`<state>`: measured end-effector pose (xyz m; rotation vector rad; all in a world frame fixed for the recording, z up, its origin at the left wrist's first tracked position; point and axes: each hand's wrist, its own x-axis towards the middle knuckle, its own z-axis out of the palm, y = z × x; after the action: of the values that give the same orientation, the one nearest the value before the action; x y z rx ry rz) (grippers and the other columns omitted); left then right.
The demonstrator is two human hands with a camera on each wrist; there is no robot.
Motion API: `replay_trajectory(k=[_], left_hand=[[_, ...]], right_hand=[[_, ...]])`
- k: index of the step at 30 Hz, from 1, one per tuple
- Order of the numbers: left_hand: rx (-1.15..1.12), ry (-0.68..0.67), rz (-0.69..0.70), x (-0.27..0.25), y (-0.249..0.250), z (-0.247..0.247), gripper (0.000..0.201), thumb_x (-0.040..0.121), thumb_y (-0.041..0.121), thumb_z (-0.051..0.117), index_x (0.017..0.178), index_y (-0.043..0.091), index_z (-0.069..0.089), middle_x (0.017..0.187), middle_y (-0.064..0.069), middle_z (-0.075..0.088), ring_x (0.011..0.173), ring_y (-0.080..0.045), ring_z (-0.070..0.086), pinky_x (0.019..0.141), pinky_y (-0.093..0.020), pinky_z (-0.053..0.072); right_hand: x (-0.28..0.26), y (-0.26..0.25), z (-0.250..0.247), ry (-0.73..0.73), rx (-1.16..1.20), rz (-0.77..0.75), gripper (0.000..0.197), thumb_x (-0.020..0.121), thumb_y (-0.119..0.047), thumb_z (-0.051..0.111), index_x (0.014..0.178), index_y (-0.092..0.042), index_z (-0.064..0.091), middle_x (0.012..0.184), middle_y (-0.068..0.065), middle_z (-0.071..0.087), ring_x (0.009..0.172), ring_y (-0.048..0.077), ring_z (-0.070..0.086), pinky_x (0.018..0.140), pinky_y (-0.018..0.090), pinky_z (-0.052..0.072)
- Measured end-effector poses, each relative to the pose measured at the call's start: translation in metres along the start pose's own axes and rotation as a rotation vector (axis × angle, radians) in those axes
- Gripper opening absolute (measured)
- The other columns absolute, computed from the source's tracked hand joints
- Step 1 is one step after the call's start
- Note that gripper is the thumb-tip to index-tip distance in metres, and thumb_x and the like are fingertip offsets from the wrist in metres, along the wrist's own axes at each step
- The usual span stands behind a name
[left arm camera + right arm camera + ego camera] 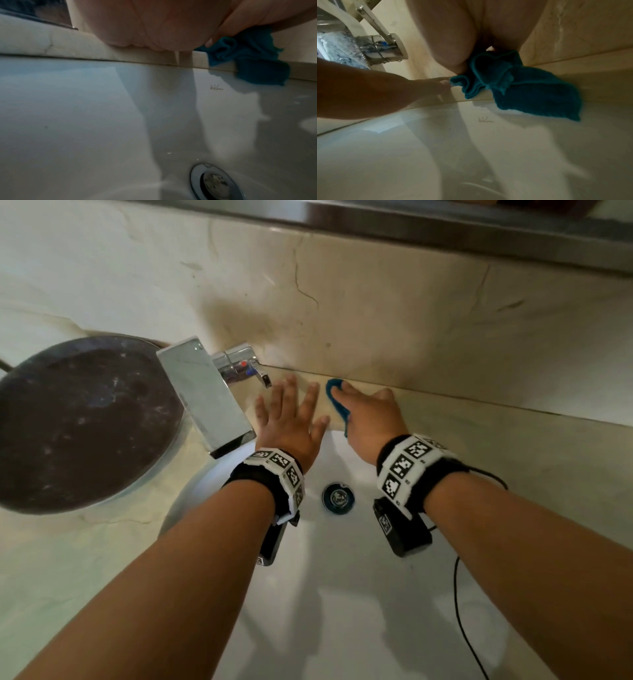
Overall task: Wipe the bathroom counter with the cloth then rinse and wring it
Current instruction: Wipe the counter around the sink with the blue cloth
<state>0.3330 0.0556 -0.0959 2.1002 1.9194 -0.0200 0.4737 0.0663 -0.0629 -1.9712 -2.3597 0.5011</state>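
1. Head view: the right hand (368, 414) presses a blue cloth (337, 402) flat onto the beige tabletop (513, 446), on the strip between the back wall and the far rim of the white sink (342, 594). The left hand (291, 419) lies just beside it with fingers spread and straight, palm down on the same strip, holding nothing. Only this view takes in the chrome faucet (205, 395) with its red and blue marks, the dark round basin (82, 422) on the left, the drain (338, 497), and the checkered-marker bands on both wrists.

2. Left wrist view: the left hand (154, 27) fills the top, its heel on the tabletop (51, 44) edge. The cloth (248, 56) hangs over the rim into the sink (102, 121), a fold this view shows and the head view hides. A thin script logo is printed on the sink wall under the rim; it is too blurred to read. The drain (216, 182) sits at the bottom.

3. Right wrist view: the right hand (453, 33) bears down on the bunched cloth (522, 88), one corner drooping into the sink (471, 155). The fingertips (444, 83) of the left hand touch the cloth's edge. The same unreadable script shows below the rim.
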Motion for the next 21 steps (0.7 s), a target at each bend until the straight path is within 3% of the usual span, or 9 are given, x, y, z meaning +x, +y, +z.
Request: replay_trajectory(k=[4,9,13,21], left_hand=[[-0.015,0.001,-0.024,0.004,0.001,0.0,0.06,0.097,0.053,0.014,0.148,0.034,-0.01,0.157,-0.004,-0.019,0.144,-0.024,-0.018,0.112,-0.048,-0.015],[-0.05,-0.063,-0.052,0.007,0.004,-0.001,0.063,0.095,0.059,0.015,0.146,0.038,-0.014,0.154,-0.002,-0.027,0.142,-0.023,-0.023,0.11,-0.05,-0.017],[-0.013,-0.06,-0.071,0.01,0.007,0.002,0.065,0.093,0.062,0.014,0.146,0.038,-0.015,0.154,-0.003,-0.028,0.142,-0.025,-0.022,0.109,-0.051,-0.018],[0.023,-0.06,-0.061,0.01,0.004,0.003,0.067,0.091,0.064,0.011,0.144,0.037,-0.02,0.153,-0.003,-0.029,0.142,-0.025,-0.024,0.11,-0.053,-0.017]], right_hand=[[0.002,0.008,-0.002,-0.008,-0.144,-0.096,0.055,0.098,-0.016,0.034,0.149,-0.027,0.016,0.157,-0.008,0.015,0.122,0.027,0.036,0.101,0.031,0.032],[-0.02,0.052,-0.005,-0.066,-0.191,0.185,0.06,0.096,-0.012,0.034,0.15,-0.025,0.01,0.158,-0.006,0.011,0.126,0.035,0.035,0.108,0.036,0.027],[-0.012,0.037,-0.001,-0.071,-0.255,0.241,0.061,0.095,-0.015,0.029,0.149,-0.021,0.004,0.159,0.0,0.005,0.128,0.03,0.038,0.105,0.039,0.023],[0.0,0.001,0.011,-0.034,-0.064,0.023,0.065,0.092,-0.015,0.032,0.149,-0.035,0.008,0.157,-0.017,0.005,0.117,0.026,0.033,0.105,0.032,0.032]])
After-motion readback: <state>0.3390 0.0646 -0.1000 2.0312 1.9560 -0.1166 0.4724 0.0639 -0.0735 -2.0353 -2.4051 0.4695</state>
